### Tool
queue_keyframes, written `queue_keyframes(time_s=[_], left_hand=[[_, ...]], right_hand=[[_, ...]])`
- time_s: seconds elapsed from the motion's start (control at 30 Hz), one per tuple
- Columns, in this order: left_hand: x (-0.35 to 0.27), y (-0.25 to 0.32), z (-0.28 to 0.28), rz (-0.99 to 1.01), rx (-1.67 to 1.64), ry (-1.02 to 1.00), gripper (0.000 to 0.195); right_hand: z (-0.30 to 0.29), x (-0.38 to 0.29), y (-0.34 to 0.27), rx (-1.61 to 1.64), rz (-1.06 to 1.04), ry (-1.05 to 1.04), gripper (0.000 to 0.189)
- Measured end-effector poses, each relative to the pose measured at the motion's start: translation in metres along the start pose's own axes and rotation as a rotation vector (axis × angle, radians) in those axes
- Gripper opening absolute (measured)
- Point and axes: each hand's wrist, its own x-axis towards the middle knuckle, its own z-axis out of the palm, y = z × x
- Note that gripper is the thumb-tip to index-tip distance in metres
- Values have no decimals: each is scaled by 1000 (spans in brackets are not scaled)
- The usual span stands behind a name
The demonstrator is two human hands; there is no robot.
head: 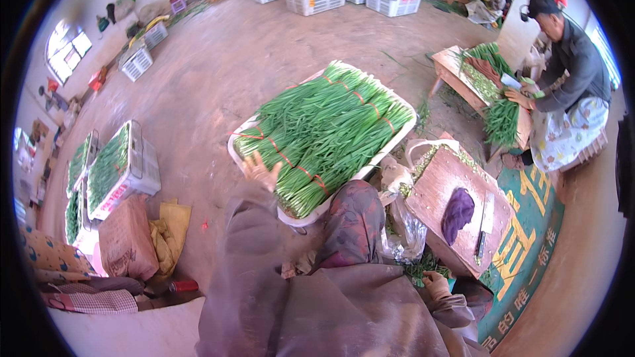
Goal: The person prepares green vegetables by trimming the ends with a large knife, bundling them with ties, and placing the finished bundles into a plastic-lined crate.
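My left hand (261,171) is spread over the near left rim of a white plastic crate (408,126), beside the pale ends of green chive-like bundles (317,129). Red bands tie the bundles, which lie packed in rows. Whether the fingers touch them is unclear. Lower down on the right, my right hand (436,285) hangs beside a low wooden bench (421,196), close to loose green leaves (426,267). Its fingers are curled, and I cannot tell if they hold anything. On the bench top rest a purple cloth (457,215) and a cleaver (485,225) with a black handle.
A co-worker (570,69) sits at another wooden bench (459,77) on the right, handling greens. Filled crates (144,163) stand at left, near a brown sack (126,243). More white crates (317,0) line the back. A clear plastic bag (407,230) hangs by my knee.
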Motion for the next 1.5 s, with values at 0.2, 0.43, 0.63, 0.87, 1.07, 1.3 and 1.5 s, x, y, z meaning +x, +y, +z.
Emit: queue_keyframes(time_s=[0.2,0.43,0.63,0.87,1.07,1.3,1.5], left_hand=[[-72,-29,11,246,-272,319,86],[-102,64,-42,497,-26,10,96],[-104,44,10,751,-214,374,74],[-114,66,1,337,-21,-202,96],[-130,49,-1,214,-32,-202,84],[-132,46,-2,234,-41,-200,84],[-134,49,7,229,-75,-145,89]], right_hand=[[0,-19,-11,40,38,-8,40],[13,-2,-34,-16,18,-126,40],[25,-10,7,12,-115,-67,27],[12,0,44,-39,-142,-126,29],[-8,38,-15,-52,-180,-257,32],[-22,20,-60,80,59,-321,38],[-11,77,38,-237,-286,-246,42]])
